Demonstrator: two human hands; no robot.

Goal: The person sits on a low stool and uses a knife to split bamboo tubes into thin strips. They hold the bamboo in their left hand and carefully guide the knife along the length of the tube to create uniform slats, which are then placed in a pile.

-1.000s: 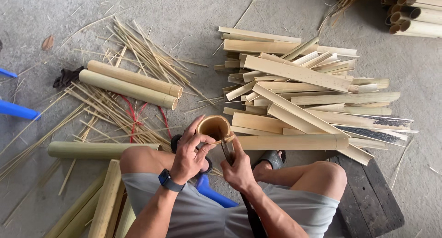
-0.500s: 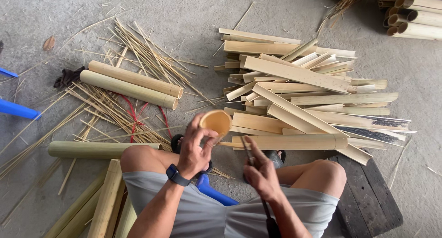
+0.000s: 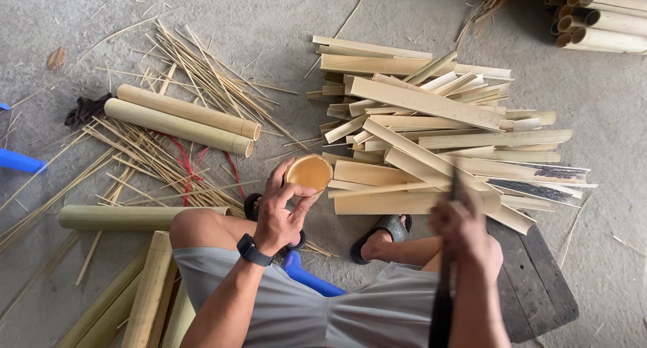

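At far left, 2 long pale round bamboo poles (image 3: 182, 119) lie side by side over scattered thin splints. The left hand (image 3: 280, 210) grips a short hollow tan bamboo tube (image 3: 309, 173) upright between the knees, open end facing up (nothing shows inside), likely steadied for splitting. The right hand (image 3: 465, 233) is clenched on a dark long-handled blade (image 3: 446, 280), raised beside a heap of flat split bamboo slats (image 3: 431, 139).

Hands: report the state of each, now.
Left hand: closed around an upright bamboo tube.
Right hand: closed on a dark blade, motion-blurred.
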